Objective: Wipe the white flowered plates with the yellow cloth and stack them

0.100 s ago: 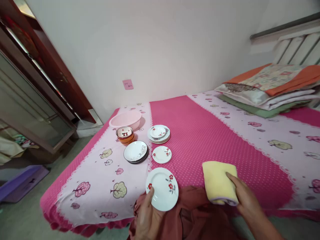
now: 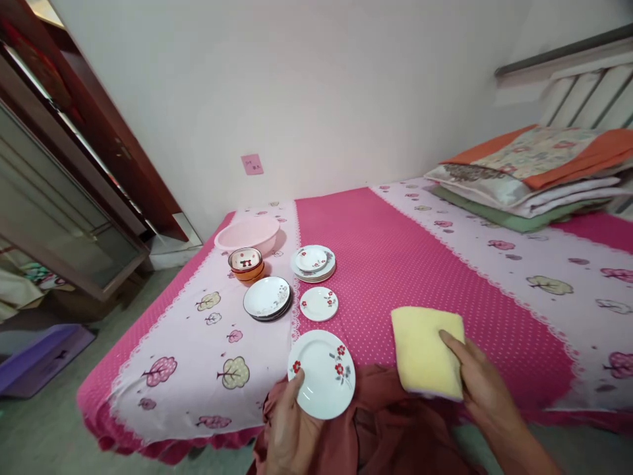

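Observation:
My left hand (image 2: 291,425) grips a white plate (image 2: 321,376) with red flowers by its lower left rim, thumb on top and fingers underneath. A folded yellow cloth (image 2: 428,353) is pinched in my right hand (image 2: 482,382), to the right of the plate and apart from it. Just beyond the held plate lies a small flowered plate (image 2: 319,304) on the bed. Behind that sits a stack of white plates (image 2: 313,262), a smaller one on top. To the left are dark-rimmed plates (image 2: 268,297) in a pile.
Orange bowls (image 2: 246,265) are stacked before a pink basin (image 2: 248,234) near the wall. The bed (image 2: 376,257) has a pink patterned sheet. Folded bedding (image 2: 534,175) is piled at the right. A purple container (image 2: 42,359) stands on the floor at left.
My right hand has shifted slightly left with the cloth, which now shows more of its flat face. The plate in my left hand stays almost in place.

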Available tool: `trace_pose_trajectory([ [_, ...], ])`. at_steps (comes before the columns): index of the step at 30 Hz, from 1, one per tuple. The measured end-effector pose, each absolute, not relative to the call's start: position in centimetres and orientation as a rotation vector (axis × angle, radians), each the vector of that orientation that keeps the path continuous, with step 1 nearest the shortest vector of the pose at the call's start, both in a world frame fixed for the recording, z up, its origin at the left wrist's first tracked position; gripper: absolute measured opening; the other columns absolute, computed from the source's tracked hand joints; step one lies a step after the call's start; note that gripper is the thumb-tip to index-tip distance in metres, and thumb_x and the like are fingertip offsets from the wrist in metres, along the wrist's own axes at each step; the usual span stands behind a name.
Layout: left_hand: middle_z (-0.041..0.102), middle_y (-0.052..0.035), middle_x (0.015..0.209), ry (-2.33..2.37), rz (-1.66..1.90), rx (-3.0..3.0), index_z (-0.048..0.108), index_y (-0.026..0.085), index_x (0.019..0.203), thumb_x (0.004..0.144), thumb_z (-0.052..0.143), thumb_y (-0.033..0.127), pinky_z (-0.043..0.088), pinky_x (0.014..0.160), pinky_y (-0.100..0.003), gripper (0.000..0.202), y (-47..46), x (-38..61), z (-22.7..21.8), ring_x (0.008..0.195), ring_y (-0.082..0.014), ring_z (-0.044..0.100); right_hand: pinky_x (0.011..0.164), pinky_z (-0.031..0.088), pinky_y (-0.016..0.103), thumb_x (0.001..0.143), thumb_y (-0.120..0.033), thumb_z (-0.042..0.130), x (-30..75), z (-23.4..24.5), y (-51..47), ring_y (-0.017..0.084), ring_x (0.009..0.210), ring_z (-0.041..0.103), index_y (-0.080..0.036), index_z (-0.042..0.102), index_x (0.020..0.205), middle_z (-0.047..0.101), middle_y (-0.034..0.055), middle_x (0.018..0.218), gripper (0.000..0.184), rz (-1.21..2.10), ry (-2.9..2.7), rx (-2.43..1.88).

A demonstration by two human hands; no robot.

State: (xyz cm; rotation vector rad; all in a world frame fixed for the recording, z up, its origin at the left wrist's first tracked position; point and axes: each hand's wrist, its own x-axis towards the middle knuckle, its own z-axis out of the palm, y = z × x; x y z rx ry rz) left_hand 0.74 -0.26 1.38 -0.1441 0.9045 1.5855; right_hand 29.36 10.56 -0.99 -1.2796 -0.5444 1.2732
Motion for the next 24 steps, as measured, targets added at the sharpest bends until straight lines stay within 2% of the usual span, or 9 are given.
trace_pose_trajectory([
  [4,0.083,-0.0124,0.116,0.926,1.585,-0.152,0.074,0.015,0.124,0.088,0.068,0.017,0.058,0.11,-0.049,0.036,-0.5,1.5,2.2,0.129,-0.0344,0.069,0.062,0.06,0.03,0.067,-0.043,0.088,26.8,4.0,8.1,0.03,0.086,0.074,-0.02,0.079,0.106,0.081,0.0087,0.095,0.046,1.073,-0.88,-1.301],
  [6,0.082,-0.0119,0.119,0.902,1.561,-0.127,0.075,0.015,0.125,0.091,0.067,0.022,0.055,0.113,-0.05,0.036,-0.7,1.7,1.8,0.13,-0.0337,0.068,0.065,0.061,0.031,0.068,-0.044,0.087,25.6,5.6,6.7,0.029,0.081,0.073,-0.024,0.081,0.103,0.08,0.0066,0.088,0.04,0.894,-1.103,-1.269],
  [8,0.08,-0.0113,0.125,0.826,1.523,-0.049,0.078,0.017,0.123,0.095,0.066,0.031,0.051,0.117,-0.052,0.034,-0.9,1.9,1.3,0.132,-0.0336,0.067,0.077,0.065,0.036,0.072,-0.039,0.085,24.5,6.7,5.6,0.029,0.084,0.075,-0.028,0.082,0.104,0.08,0.0059,0.091,0.033,0.704,-1.328,-1.136],
  [11,0.075,-0.0112,0.136,0.606,1.477,0.128,0.08,0.019,0.122,0.103,0.057,0.047,0.042,0.124,-0.052,0.041,-1.2,2.3,1.0,0.135,-0.0324,0.065,0.101,0.061,0.042,0.09,-0.024,0.07,22.9,7.2,4.8,0.029,0.111,0.074,-0.027,0.076,0.123,0.08,0.0066,0.119,0.034,0.39,-1.745,-0.79],
  [13,0.07,-0.0124,0.142,0.421,1.444,0.21,0.079,0.018,0.127,0.107,0.049,0.051,0.035,0.127,-0.049,0.049,-1.3,2.6,1.3,0.139,-0.0311,0.062,0.108,0.057,0.044,0.097,-0.012,0.056,22.1,6.7,4.7,0.026,0.126,0.068,-0.024,0.066,0.139,0.075,0.0077,0.135,0.045,0.171,-2.001,-0.637],
  [15,0.068,-0.0131,0.146,0.28,1.417,0.24,0.076,0.016,0.132,0.109,0.043,0.05,0.032,0.128,-0.045,0.053,-1.3,2.9,1.8,0.141,-0.0295,0.06,0.11,0.056,0.047,0.097,-0.006,0.05,21.4,6.0,4.6,0.026,0.132,0.064,-0.021,0.058,0.146,0.07,0.0087,0.143,0.052,0.039,-2.198,-0.635],
  [19,0.072,-0.0146,0.14,0.241,1.417,0.215,0.078,0.015,0.129,0.11,0.04,0.049,0.038,0.124,-0.042,0.055,-1.0,3.3,2.9,0.133,-0.0282,0.066,0.108,0.057,0.049,0.091,0.001,0.046,20.7,5.2,3.5,0.027,0.128,0.068,-0.021,0.064,0.137,0.072,0.0083,0.139,0.054,0.005,-2.412,-0.717],
  [24,0.076,-0.0202,0.13,0.402,1.384,0.07,0.079,0.01,0.123,0.106,0.038,0.061,0.055,0.106,-0.046,0.067,-0.9,3.5,4.3,0.124,-0.0326,0.07,0.108,0.056,0.037,0.098,-0.004,0.047,20.3,6.0,1.3,0.021,0.121,0.071,-0.018,0.064,0.134,0.077,0.0081,0.131,0.043,0.043,-2.448,-0.643],
])
